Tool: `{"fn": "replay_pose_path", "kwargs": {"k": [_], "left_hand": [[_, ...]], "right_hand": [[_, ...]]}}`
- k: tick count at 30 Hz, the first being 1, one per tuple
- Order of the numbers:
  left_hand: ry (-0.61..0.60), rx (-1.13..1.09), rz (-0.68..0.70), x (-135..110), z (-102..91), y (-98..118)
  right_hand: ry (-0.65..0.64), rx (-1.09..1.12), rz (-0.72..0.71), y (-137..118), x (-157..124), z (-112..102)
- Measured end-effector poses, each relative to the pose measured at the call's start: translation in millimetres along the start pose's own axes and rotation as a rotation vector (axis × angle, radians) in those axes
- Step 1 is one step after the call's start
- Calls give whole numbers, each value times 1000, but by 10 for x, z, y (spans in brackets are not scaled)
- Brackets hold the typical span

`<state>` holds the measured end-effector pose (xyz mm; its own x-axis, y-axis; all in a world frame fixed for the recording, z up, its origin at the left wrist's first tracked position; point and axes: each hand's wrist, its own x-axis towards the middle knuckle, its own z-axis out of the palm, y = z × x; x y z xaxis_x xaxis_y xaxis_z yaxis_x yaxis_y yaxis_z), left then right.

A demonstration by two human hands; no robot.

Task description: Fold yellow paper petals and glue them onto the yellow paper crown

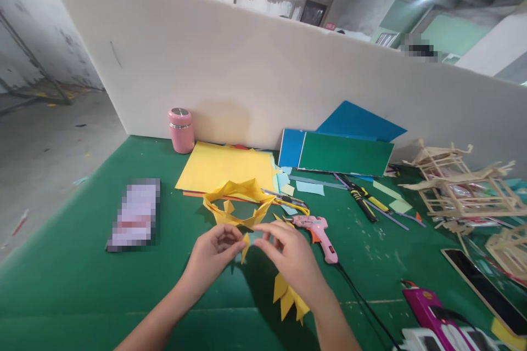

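My left hand (212,255) and my right hand (290,255) meet over the green table (74,285), both pinching a small folded yellow paper piece (246,245) between their fingertips. Just beyond them lies a ring of folded yellow paper points (236,203). More yellow folded points (288,299) lie under my right wrist. A pink glue gun (319,231) rests right of my right hand, its black cord (362,299) running toward me.
Yellow paper sheets (226,167), blue and green card (343,151), a pink tumbler (181,130), a utility knife (362,197), scissors (288,199), stick-frame models (465,189), a phone (481,282) and a magenta tool (432,315) lie about. A white partition (247,66) backs the table.
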<state>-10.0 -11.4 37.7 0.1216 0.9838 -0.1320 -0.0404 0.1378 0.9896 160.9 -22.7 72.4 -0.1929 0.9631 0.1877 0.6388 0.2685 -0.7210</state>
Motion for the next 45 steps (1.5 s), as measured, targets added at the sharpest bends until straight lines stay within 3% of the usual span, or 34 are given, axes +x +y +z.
{"fn": "replay_pose_path", "kwargs": {"k": [5,11,16,20,23,27,30,35,39,45], "left_hand": [[-14,-60,-4,-23,5,-2],[59,-152,-135,25,7,19],[-18,-203,-301,40,-23,-11],[9,-478,-476,19,-22,15],[56,-635,-494,17,-2,18],[130,-681,-474,39,24,-36],[147,-665,-446,48,31,-65],[170,-610,-359,22,41,-48],[199,-555,-312,11,47,-44],[216,-505,-246,21,52,-52]], "right_hand": [[-63,18,13,-56,97,105],[215,4,21,110,139,7],[99,234,34,193,262,4],[144,410,33,232,321,9],[173,528,44,250,335,-10],[141,578,63,240,328,-25],[209,430,34,178,290,-24],[513,-60,-156,-42,212,-2],[533,-275,-225,-134,226,52],[511,-300,-200,-95,284,120]]}}
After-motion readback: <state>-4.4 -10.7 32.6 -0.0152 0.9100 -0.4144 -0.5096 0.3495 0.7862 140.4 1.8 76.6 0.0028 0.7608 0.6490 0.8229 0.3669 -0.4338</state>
